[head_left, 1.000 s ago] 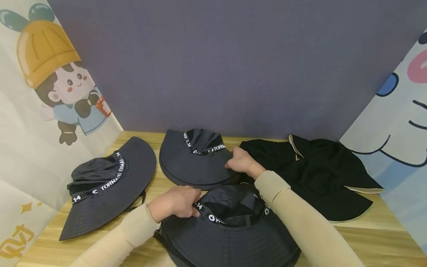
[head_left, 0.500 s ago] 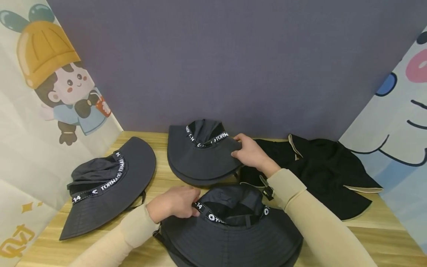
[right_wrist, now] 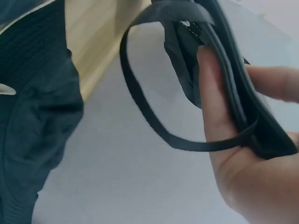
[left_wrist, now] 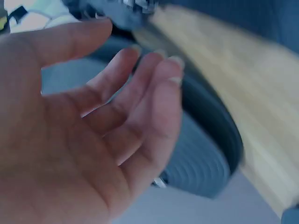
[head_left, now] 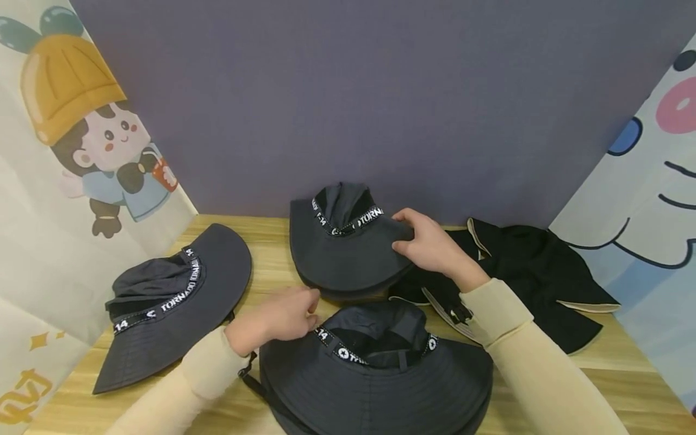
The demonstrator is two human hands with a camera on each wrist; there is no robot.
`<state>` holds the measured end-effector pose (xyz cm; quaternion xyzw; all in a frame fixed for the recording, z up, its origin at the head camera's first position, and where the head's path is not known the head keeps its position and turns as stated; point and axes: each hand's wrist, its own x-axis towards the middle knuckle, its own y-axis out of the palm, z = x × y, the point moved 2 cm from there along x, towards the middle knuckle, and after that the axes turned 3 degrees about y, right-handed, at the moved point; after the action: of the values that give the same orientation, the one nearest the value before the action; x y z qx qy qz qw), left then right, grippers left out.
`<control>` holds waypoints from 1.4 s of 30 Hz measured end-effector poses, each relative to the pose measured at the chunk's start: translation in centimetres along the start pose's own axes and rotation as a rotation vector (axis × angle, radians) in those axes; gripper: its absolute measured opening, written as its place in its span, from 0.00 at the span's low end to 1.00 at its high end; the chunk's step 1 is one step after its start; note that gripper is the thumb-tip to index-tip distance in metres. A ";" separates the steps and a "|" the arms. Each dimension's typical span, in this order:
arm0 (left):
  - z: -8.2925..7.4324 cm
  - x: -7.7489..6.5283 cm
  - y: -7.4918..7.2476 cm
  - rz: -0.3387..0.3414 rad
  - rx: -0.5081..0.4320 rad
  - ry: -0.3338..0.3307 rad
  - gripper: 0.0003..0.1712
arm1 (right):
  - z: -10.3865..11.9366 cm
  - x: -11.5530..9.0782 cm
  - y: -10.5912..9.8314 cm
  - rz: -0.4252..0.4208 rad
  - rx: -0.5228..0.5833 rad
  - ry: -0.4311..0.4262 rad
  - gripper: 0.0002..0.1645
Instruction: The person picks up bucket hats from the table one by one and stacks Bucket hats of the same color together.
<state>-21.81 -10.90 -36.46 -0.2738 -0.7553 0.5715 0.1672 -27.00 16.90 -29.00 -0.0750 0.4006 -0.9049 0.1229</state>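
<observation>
My right hand [head_left: 435,244] pinches the right edge of the brim of a dark grey bucket hat [head_left: 348,260], raised at the back near the upright panel. In the right wrist view, that hat's brim [right_wrist: 229,70] lies between thumb and fingers, and a black strap [right_wrist: 140,109] loops down from it. My left hand [head_left: 280,320] is by the upper left of a second grey hat [head_left: 375,386], which lies in front with its lettered band showing. The left wrist view shows the left hand [left_wrist: 103,116] with loosely bent fingers and nothing in its grasp, a grey brim [left_wrist: 201,154] behind it.
A third grey hat [head_left: 168,308] lies on the left of the wooden table [head_left: 266,241]. Black cloth hats with beige edging [head_left: 527,272] lie at the right, partly behind my right arm. A grey-purple panel [head_left: 348,109] closes off the back, and printed sheets [head_left: 49,241] flank the sides.
My right hand has lifted the back hat and carried it up and to the right. My left hand has let go of the front hat's band and moved slightly up and left.
</observation>
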 end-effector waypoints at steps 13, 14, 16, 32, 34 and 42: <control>5.3 2.0 -4.9 -0.489 -0.017 -0.146 0.22 | 1.5 -2.5 -1.7 0.030 0.020 -0.182 0.22; 5.7 2.2 -5.0 -0.524 -0.020 -0.149 0.22 | 1.4 -2.7 -1.7 0.030 0.022 -0.189 0.21; 6.7 2.6 -5.2 -0.583 -0.032 -0.161 0.23 | 1.4 -3.0 -1.8 0.028 0.026 -0.201 0.22; 11.0 3.5 -5.5 -0.530 -0.122 -0.084 0.40 | -0.9 -4.3 -2.8 0.004 0.021 -0.254 0.23; 11.2 3.4 -5.3 -0.502 -0.123 -0.108 0.40 | -1.2 -4.3 -2.9 -0.008 0.017 -0.254 0.23; 10.7 2.9 -5.5 -0.500 -0.096 -0.132 0.37 | -2.9 -4.0 -3.2 -0.058 0.001 -0.216 0.21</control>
<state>-31.41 -18.52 -34.49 -0.0483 -0.8350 0.4926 0.2405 -24.40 22.17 -28.72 -0.1833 0.3823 -0.8949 0.1393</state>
